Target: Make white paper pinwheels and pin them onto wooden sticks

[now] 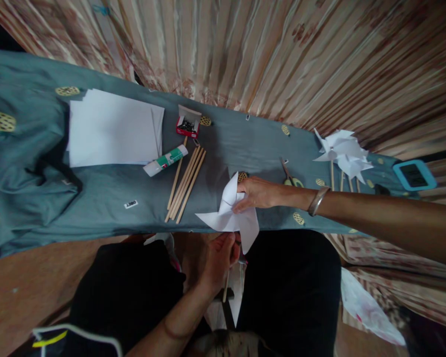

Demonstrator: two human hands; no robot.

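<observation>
A white paper pinwheel [225, 220] is at the front edge of the cloth-covered table, its folded blades spread. My right hand [258, 192], reaching in from the right with a bracelet on the wrist, grips the pinwheel near its centre, fingers closed on the paper. Just below, my left hand [221, 258] is closed around a thin wooden stick [226, 287], whose lower end sticks out under the fist. The stick's upper end is hidden by the hand and paper, so I cannot tell whether they are joined.
Several wooden sticks [188, 183] lie beside a glue stick [166, 159] and a red box of small metal pins [188, 122]. White paper sheets [115, 129] are stacked at left. Scissors [290, 176], finished pinwheels [345, 151] and a blue-framed device [414, 174] lie at right.
</observation>
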